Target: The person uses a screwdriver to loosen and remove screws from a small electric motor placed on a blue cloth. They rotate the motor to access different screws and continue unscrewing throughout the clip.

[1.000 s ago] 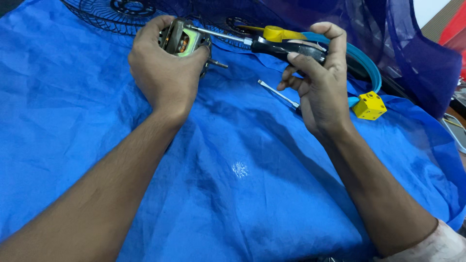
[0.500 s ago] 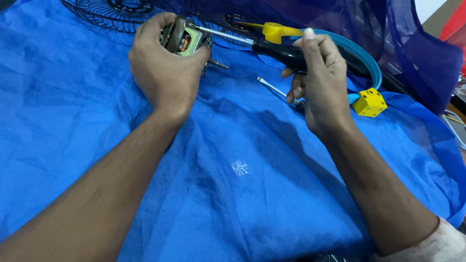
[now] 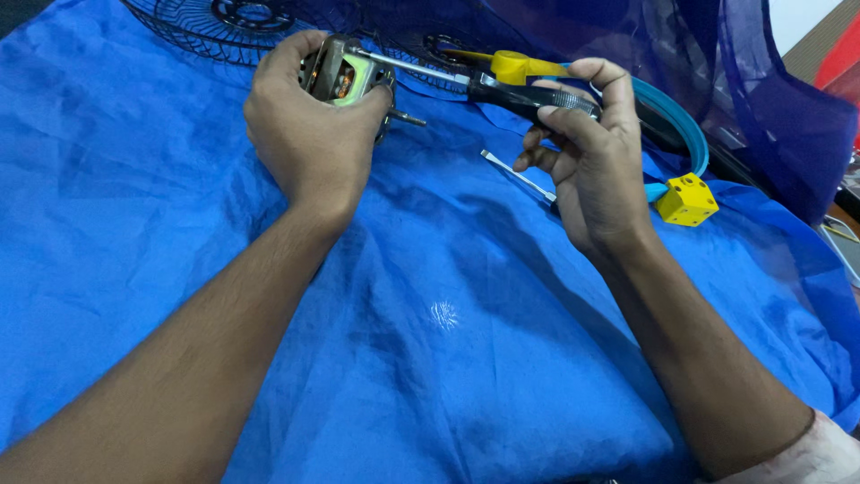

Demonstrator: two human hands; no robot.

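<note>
Gripping a small electric motor (image 3: 345,79), the left hand (image 3: 309,134) steadies it; the right hand (image 3: 591,152) clasps a black-handled screwdriver (image 3: 528,97) against it.

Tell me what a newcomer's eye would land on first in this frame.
Most likely the left hand at top centre, gripping a small electric motor, with the right hand driving a black-handled screwdriver into it. Next comes the bright blue cloth covering the table, and the yellow cube at right.
</note>
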